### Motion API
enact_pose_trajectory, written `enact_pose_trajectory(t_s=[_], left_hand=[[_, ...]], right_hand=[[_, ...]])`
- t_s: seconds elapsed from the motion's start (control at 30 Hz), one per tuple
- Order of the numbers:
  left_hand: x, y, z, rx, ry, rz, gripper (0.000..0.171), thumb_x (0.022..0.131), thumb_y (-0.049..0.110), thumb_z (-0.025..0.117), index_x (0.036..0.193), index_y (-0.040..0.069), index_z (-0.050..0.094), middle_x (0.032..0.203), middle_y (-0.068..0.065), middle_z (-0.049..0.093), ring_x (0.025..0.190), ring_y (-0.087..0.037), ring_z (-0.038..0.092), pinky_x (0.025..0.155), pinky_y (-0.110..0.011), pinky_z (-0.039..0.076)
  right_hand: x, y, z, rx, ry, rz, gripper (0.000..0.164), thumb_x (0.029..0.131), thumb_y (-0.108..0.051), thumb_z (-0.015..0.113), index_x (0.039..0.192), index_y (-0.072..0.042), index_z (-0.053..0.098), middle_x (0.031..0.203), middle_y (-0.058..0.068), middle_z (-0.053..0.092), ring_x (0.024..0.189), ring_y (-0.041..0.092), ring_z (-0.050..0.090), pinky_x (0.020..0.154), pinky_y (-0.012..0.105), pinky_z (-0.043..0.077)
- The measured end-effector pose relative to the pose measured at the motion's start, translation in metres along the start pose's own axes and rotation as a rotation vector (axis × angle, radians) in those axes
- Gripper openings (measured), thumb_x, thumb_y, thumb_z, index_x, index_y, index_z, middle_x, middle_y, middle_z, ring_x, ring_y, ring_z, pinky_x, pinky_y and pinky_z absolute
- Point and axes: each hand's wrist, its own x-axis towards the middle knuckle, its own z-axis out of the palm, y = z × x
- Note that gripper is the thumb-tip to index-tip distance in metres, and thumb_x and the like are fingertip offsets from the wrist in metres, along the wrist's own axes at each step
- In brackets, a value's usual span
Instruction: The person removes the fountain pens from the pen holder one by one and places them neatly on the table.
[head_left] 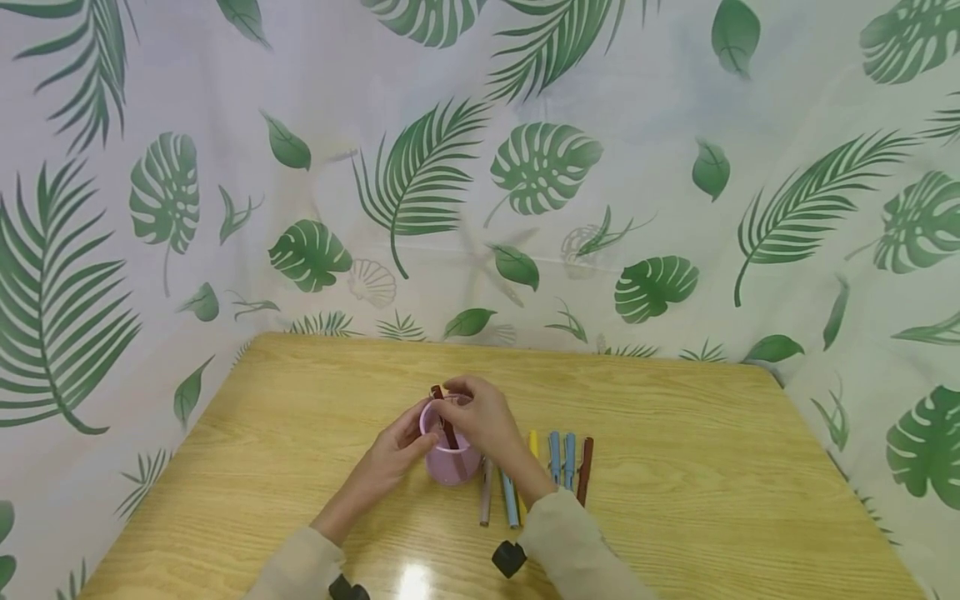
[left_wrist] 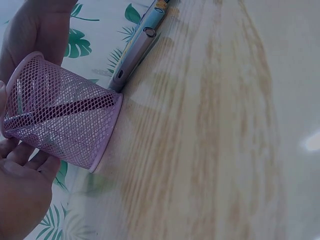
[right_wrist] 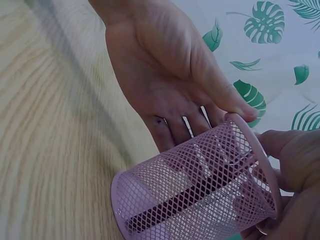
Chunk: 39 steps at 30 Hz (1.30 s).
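Note:
My left hand (head_left: 390,457) holds a pink mesh pen cup (head_left: 448,472) upright on the table, with the thumb at the rim and the fingers along the side. Inside the cup leans a dark red pen (head_left: 448,429), its top above the rim and its lower part visible through the mesh. From above, my right hand (head_left: 483,417) reaches over the cup opening and pinches this pen near its top; the fingertips are partly hidden. Next to the cup lie a grey pen (head_left: 486,496) and a light blue pen (head_left: 511,500), partly under the right wrist.
Further right on the wooden table (head_left: 675,467) lie a yellow pen (head_left: 533,442), two blue pens (head_left: 555,454) and another dark red pen (head_left: 585,471). A leaf-patterned cloth (head_left: 450,250) hangs behind and beside the table.

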Motion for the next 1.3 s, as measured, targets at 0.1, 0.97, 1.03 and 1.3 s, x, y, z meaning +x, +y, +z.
enact_pose_trajectory(t_s=[0.1, 0.97, 1.03, 1.3], left_hand=[[0.000, 0.001, 0.000, 0.004, 0.002, 0.001, 0.063, 0.108, 0.015, 0.057, 0.163, 0.005, 0.027, 0.164, -0.019, 0.033, 0.147, -0.036, 0.038, 0.118, -0.038, 0.039], [0.003, 0.003, 0.001, 0.000, -0.001, 0.013, 0.063, 0.107, 0.011, 0.058, 0.161, -0.002, 0.029, 0.162, -0.025, 0.035, 0.147, -0.040, 0.037, 0.120, -0.042, 0.035], [0.003, 0.003, 0.002, 0.000, 0.000, 0.016, 0.063, 0.107, 0.010, 0.058, 0.160, -0.004, 0.028, 0.161, -0.026, 0.035, 0.147, -0.041, 0.037, 0.119, -0.042, 0.035], [0.001, 0.002, 0.001, -0.003, 0.006, 0.006, 0.062, 0.107, 0.007, 0.056, 0.161, -0.003, 0.027, 0.162, -0.026, 0.033, 0.148, -0.040, 0.035, 0.120, -0.042, 0.034]], right_hand=[[0.001, 0.000, 0.003, -0.049, 0.006, -0.004, 0.038, 0.094, -0.024, 0.079, 0.122, 0.001, 0.071, 0.121, 0.017, 0.071, 0.109, 0.032, 0.069, 0.092, 0.044, 0.061], [-0.004, 0.011, -0.024, 0.120, 0.195, 0.048, 0.023, 0.100, -0.018, 0.068, 0.112, 0.000, 0.076, 0.099, 0.011, 0.074, 0.096, 0.024, 0.068, 0.085, 0.040, 0.060], [-0.005, 0.012, -0.028, 0.187, 0.201, 0.072, 0.024, 0.101, -0.018, 0.068, 0.114, 0.001, 0.075, 0.102, 0.013, 0.075, 0.096, 0.024, 0.068, 0.085, 0.040, 0.060], [-0.010, 0.021, -0.043, 0.498, 0.168, 0.144, 0.026, 0.105, -0.013, 0.062, 0.119, 0.008, 0.067, 0.114, 0.025, 0.071, 0.096, 0.028, 0.073, 0.096, 0.049, 0.059]])
